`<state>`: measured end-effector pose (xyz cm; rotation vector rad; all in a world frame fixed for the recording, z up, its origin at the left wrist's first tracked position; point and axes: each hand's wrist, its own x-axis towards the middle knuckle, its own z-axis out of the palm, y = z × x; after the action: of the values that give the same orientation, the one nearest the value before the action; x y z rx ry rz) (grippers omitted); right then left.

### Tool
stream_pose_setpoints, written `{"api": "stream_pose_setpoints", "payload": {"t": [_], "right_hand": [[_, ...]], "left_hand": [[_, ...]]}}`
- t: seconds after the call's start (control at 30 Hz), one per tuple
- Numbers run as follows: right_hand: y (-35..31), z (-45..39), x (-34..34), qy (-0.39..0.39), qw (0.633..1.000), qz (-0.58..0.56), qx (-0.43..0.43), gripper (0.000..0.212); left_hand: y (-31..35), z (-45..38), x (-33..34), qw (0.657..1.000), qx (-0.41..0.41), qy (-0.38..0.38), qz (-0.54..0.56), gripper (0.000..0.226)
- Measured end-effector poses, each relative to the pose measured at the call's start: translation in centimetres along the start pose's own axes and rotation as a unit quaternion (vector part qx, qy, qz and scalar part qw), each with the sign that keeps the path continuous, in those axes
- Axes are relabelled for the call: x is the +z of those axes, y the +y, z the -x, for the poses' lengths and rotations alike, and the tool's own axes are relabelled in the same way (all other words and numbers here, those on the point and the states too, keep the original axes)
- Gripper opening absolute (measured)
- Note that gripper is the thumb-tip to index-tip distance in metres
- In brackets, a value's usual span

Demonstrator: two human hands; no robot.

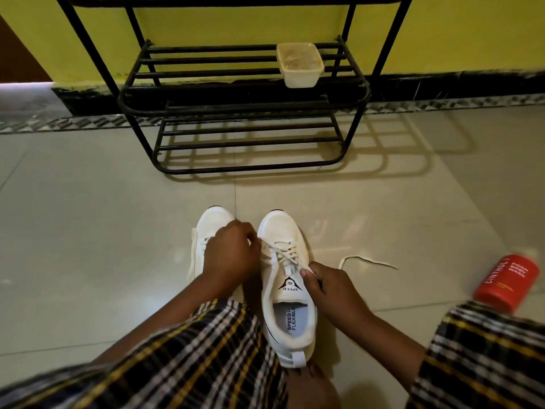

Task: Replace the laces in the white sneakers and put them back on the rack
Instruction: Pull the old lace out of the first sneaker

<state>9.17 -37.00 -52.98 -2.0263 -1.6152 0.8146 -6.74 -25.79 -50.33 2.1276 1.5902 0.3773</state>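
Left hand: the left hand (228,255) is curled, knuckles up, over the gap between the two sneakers; its fingertips pinch the lace (280,255) at the lower eyelets of the right sneaker (287,287).
Right hand: the right hand (330,287) lies against the outer side of the right sneaker, thumb pressed on the tongue edge, fingers curled round a lace end.
Forearms: both reach forward from plaid sleeves (188,358), converging on the right sneaker.
Right sneaker: stands upright on the floor (103,231), toe toward the rack (244,107), partly laced.
Left sneaker: the left sneaker (211,228) stands just beside it, largely hidden by the left hand.
Loose lace: a loose lace (367,261) lies on the floor, right of the sneakers.
Red bottle: a red bottle (505,280) lies on its side near the right edge of the floor.
Rack: a tub (300,64) sits on its middle shelf.
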Motion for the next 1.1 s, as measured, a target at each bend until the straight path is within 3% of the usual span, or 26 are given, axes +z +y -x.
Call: {"api": "stream_pose_setpoints", "payload": {"t": [0.17, 0.27, 0.37, 0.53, 0.67, 0.77, 0.83, 0.9, 1.0, 1.1], "right_hand": [[-0.2, -0.4, 0.2, -0.016, 1.0, 0.013, -0.017, 0.039], [-0.3, -0.4, 0.1, -0.024, 0.999, 0.029, -0.02, 0.037], [-0.4, -0.3, 0.1, -0.024, 0.999, 0.033, -0.02, 0.032], [-0.6, -0.3, 0.2, -0.017, 0.999, 0.033, -0.017, 0.029], [-0.7, 0.1, -0.1, -0.003, 0.999, 0.049, -0.004, 0.038], [-0.6, 0.1, 0.0, 0.0, 0.997, 0.074, 0.003, 0.039], [-0.8, 0.0, 0.2, -0.005, 0.996, 0.086, 0.003, 0.036], [-1.1, 0.1, 0.2, -0.005, 0.995, 0.098, -0.003, 0.041], [-1.3, 0.1, 0.0, -0.014, 0.993, 0.115, 0.001, 0.038], [-1.6, 0.1, -0.3, -0.026, 0.992, 0.124, -0.002, 0.025]], "left_hand": [[1.5, 0.7, 0.6, 0.993, 0.116, -0.035, -0.008, 0.036], [3.3, 1.1, 0.9, 0.973, 0.171, -0.109, -0.11, 0.031], [3.0, 1.7, 1.4, 0.959, 0.202, -0.083, -0.178, 0.027], [2.6, 1.9, 1.1, 0.96, 0.217, -0.042, -0.172, 0.025], [0.4, 0.3, -0.7, 0.985, 0.155, 0.041, -0.059, 0.014], [-3.0, -1.1, -2.6, 0.994, 0.042, 0.101, -0.029, 0.007], [-4.3, -1.2, -3.0, 0.995, -0.029, 0.075, -0.063, 0.007], [-4.5, -0.8, -2.5, 0.995, -0.037, 0.031, -0.092, 0.015], [-2.8, 0.0, -1.2, 0.993, 0.096, 0.028, -0.059, 0.03], [-0.2, 0.4, -0.4, 0.969, 0.224, -0.062, -0.085, 0.037]]}}
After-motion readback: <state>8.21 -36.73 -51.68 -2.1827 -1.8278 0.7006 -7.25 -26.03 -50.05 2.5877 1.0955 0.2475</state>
